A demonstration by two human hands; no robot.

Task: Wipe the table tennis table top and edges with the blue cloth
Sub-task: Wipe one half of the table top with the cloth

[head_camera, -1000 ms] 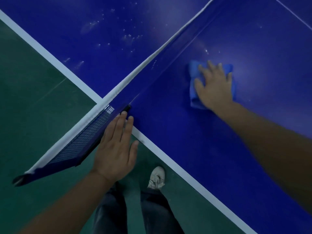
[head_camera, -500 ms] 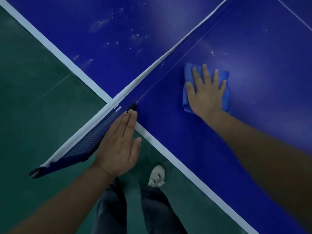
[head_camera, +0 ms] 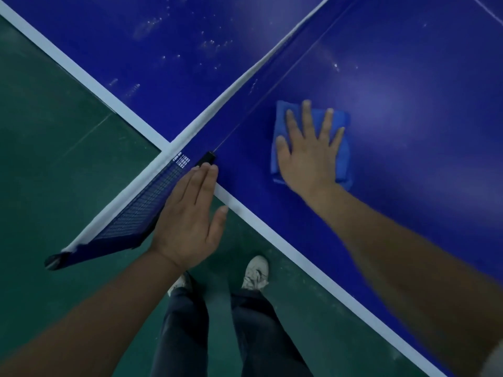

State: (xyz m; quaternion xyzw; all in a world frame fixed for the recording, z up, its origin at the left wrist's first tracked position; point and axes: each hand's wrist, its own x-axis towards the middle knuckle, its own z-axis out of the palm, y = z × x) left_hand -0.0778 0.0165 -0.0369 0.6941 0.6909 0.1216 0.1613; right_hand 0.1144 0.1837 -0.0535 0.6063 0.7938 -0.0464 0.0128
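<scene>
The blue table tennis table (head_camera: 408,172) fills the upper right, with a white line (head_camera: 285,240) along its near edge. A folded blue cloth (head_camera: 343,142) lies flat on the top, just right of the net. My right hand (head_camera: 307,156) presses on the cloth with spread, straight fingers. My left hand (head_camera: 190,216) rests flat at the table's edge beside the net post clamp (head_camera: 208,157), fingers straight and together. White specks (head_camera: 212,44) dot the half of the table beyond the net.
The net (head_camera: 152,202), with its white top band, crosses the table diagonally and overhangs the edge at lower left. Below lies a green floor (head_camera: 54,159). My legs and white shoes (head_camera: 255,272) stand close to the table's side.
My right hand has slid the cloth toward me and toward the net, its fingers turning more upright. My left hand stayed by the net post.
</scene>
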